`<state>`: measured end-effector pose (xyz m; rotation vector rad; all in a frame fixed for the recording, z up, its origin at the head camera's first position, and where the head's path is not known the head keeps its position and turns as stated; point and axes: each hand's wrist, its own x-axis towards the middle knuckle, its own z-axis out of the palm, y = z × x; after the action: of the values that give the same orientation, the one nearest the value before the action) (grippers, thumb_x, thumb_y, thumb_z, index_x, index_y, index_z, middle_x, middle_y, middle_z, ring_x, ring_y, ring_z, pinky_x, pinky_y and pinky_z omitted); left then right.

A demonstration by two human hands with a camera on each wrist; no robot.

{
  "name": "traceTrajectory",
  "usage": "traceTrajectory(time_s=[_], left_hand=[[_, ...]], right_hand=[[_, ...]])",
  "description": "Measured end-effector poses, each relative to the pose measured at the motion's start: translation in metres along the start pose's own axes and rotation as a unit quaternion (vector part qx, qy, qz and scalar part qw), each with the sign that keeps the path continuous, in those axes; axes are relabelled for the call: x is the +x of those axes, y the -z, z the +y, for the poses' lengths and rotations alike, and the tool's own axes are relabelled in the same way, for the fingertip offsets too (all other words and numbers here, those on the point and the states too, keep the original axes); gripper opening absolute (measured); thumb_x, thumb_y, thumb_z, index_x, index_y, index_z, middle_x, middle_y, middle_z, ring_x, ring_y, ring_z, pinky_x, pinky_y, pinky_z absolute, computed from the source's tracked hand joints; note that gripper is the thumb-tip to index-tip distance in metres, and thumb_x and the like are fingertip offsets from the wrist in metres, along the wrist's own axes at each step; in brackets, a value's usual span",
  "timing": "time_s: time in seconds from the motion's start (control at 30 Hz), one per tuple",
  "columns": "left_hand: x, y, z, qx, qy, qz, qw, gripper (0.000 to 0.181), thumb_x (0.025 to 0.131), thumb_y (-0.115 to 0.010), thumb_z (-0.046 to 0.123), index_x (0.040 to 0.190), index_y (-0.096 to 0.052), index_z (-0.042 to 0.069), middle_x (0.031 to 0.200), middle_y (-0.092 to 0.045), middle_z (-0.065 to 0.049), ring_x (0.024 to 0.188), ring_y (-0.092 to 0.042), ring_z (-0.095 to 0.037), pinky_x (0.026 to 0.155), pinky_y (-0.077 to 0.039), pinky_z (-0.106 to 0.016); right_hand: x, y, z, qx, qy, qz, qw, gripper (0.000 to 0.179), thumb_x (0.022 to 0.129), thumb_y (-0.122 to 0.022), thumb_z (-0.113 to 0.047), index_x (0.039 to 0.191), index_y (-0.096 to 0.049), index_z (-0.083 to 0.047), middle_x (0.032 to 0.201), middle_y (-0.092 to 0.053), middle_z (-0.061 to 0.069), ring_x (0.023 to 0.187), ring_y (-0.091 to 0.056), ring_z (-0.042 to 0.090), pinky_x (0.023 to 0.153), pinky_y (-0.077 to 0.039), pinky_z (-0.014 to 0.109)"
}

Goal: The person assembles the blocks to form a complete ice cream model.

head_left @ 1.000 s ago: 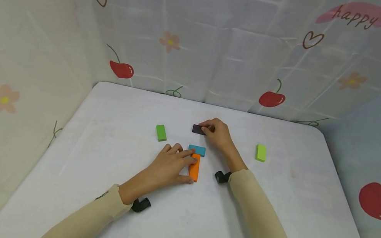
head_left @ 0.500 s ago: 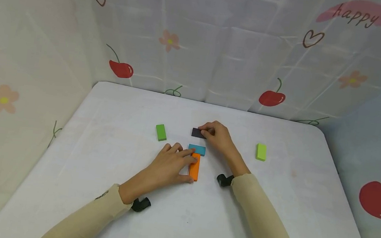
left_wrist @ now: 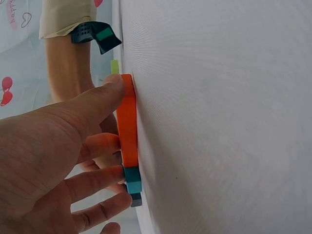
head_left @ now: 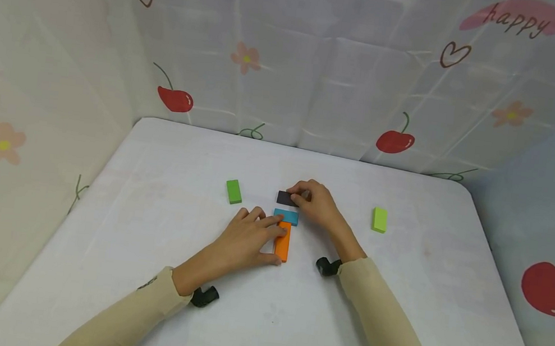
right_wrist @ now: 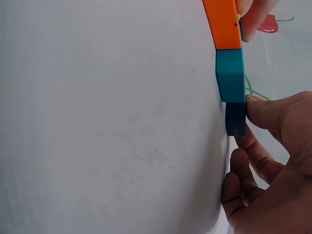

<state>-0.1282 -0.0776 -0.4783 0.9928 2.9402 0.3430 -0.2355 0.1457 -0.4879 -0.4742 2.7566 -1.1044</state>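
Observation:
On the white table, an orange block [head_left: 282, 242] lies lengthwise with a blue block [head_left: 286, 217] across its far end, forming a T. The left hand [head_left: 250, 239] rests at their left side, fingers spread. Its thumb and index finger touch the orange block, and its middle finger is at the blue one, as the left wrist view shows. Just beyond the blue block lies a black block [head_left: 285, 198], with a narrow gap between them. The right hand [head_left: 319, 204] pinches its right end between thumb and fingers; part of it is covered. In the right wrist view the thumb [right_wrist: 265, 111] touches the dark block.
A green block [head_left: 234, 191] lies left of the hands, and a lime-green block [head_left: 379, 220] lies to the right. Black wrist-worn devices [head_left: 204, 297] stick out at both cuffs. A printed curtain [head_left: 319, 70] hangs behind the table.
The right hand has drawn the black block toward the person, closer to the blue block. The left hand, orange block and blue block have stayed put.

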Motion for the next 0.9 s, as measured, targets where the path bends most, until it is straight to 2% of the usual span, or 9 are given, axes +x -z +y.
traceTrajectory(time_s=[0.57,0.9], left_hand=[[0.001,-0.001,-0.002,-0.005,-0.001,-0.008,1.0,0.064,0.088,-0.08,0.066,0.141,-0.07,0.031,0.16,-0.06,-0.001,0.12,-0.05,-0.022,0.094,-0.036,-0.04],[0.001,0.002,-0.001,-0.004,-0.002,-0.002,1.0,0.064,0.087,-0.081,0.066,0.139,-0.071,0.031,0.159,-0.061,-0.001,0.119,-0.05,-0.021,0.092,-0.035,-0.038]], right_hand=[[-0.009,-0.003,-0.001,0.004,0.016,-0.016,0.9997,0.016,0.106,-0.068,-0.015,0.115,-0.081,-0.016,0.113,-0.074,0.009,0.087,-0.055,0.024,0.08,-0.045,0.034],[-0.016,-0.002,-0.006,0.004,0.02,-0.014,0.9997,0.016,0.106,-0.068,-0.013,0.115,-0.081,-0.015,0.112,-0.074,0.009,0.089,-0.055,0.024,0.082,-0.044,0.034]])
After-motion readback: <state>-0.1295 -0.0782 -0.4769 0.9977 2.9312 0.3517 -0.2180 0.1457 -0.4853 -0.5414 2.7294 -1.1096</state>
